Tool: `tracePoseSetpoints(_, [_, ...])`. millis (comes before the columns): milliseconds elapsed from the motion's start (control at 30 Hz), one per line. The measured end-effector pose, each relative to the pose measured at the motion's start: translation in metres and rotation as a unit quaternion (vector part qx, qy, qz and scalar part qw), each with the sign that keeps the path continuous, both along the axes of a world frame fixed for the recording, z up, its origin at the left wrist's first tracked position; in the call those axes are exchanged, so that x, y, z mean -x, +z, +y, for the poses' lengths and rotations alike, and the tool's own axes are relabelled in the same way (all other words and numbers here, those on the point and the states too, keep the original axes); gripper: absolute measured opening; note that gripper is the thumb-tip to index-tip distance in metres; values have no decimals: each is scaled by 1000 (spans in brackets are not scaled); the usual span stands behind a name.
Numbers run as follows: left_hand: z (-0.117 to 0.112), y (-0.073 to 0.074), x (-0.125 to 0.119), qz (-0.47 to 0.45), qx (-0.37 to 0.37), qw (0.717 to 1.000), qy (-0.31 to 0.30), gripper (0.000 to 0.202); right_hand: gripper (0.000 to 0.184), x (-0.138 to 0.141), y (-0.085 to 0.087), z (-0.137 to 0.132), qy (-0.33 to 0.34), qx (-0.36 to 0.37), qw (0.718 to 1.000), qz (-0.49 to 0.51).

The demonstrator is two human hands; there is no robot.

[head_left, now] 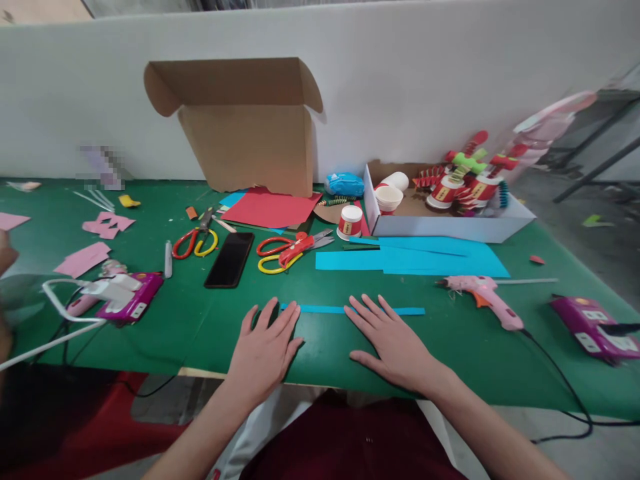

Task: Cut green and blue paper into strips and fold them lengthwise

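My left hand lies flat on the green table, fingers stretched out, holding nothing. My right hand also rests palm down with its fingers spread. The fingertips of both hands touch a narrow blue paper strip that runs across between them. Beyond the strip lie larger blue paper sheets, red-and-yellow scissors and a black phone.
An open cardboard box stands at the back. A white box holds paper cup figures. A pink glue gun, purple power strips, red paper, a second pair of scissors and pink scraps lie around.
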State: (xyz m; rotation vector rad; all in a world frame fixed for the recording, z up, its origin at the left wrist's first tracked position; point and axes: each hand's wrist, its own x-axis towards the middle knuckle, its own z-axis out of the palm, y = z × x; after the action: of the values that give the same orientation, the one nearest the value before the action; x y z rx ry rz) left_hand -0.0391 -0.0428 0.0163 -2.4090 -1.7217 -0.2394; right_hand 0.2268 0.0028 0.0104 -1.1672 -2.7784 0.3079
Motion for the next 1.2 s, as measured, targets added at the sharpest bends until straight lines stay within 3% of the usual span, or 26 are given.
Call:
tracePoseSetpoints(267, [-2,-1,30,27,0,1000,9,41,72,0,1,0,4,1,1000,3])
tracePoseSetpoints(400, [-1,11,34,33,-25,998,42,40,71,2,3,0,2,9,1000,0])
tracePoseSetpoints(500, [0,21,10,18,-45,998,42,44,69,2,4,-2,0,1,1000,-1])
tracePoseSetpoints(567, [1,21,-18,2,-37,999,2,46,67,1,3,-2,1,-6,1000,1])
tracePoseSetpoints(700, [3,4,-71,-16,5,998,-67,53,66,0,1,-2,4,-14,1000,1])
tracePoseSetpoints(800, [4,-6,-87,-20,28,998,-45,60,66,0,0,-2,9,-12,1000,-6])
tracePoseSetpoints(933, [3,-5,-72,-17,37,999,-6,60,65,0,2,-2,7,-13,1000,-4])
tracePoseSetpoints(1200, [-8,0,-10,2,3,997,82,47,65,0,-2,-1,-1,-16,1000,10])
